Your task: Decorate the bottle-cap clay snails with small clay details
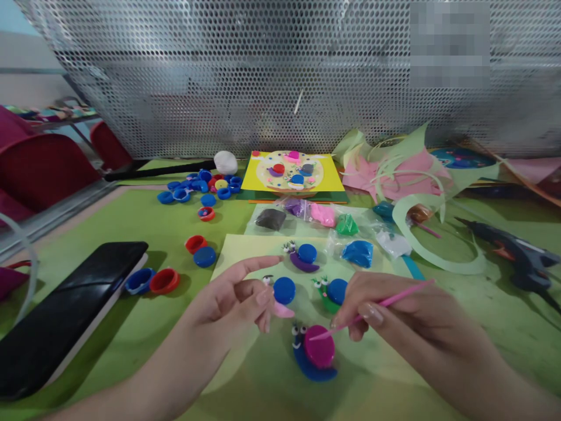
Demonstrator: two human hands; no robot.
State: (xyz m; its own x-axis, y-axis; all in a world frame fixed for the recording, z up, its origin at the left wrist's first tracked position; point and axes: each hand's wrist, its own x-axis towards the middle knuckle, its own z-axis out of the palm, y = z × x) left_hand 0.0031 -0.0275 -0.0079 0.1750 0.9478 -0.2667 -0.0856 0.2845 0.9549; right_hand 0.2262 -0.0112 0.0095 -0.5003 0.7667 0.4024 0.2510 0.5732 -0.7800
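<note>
My right hand (377,310) grips a thin pink stick (407,293) like a pen. Its tip is at the magenta bottle cap (323,346) that forms the shell of a blue clay snail (313,371) with googly eyes. To the left, my left hand (239,295) has its index finger stretched out while thumb and middle finger press together; anything between them is hidden. Around the hands are three blue-capped snails: a purple one (302,266), a pink one (284,311) partly behind my left fingers, and a green one (329,303) partly behind my right hand.
Behind the snails lie bagged clay lumps (357,253). A yellow card with snails (335,175) stands at the back. Bottle caps (204,256) and a black phone (74,310) are left; a glue gun (517,251) and paper scraps (394,169) are right. A perforated metal panel (197,76) rises behind.
</note>
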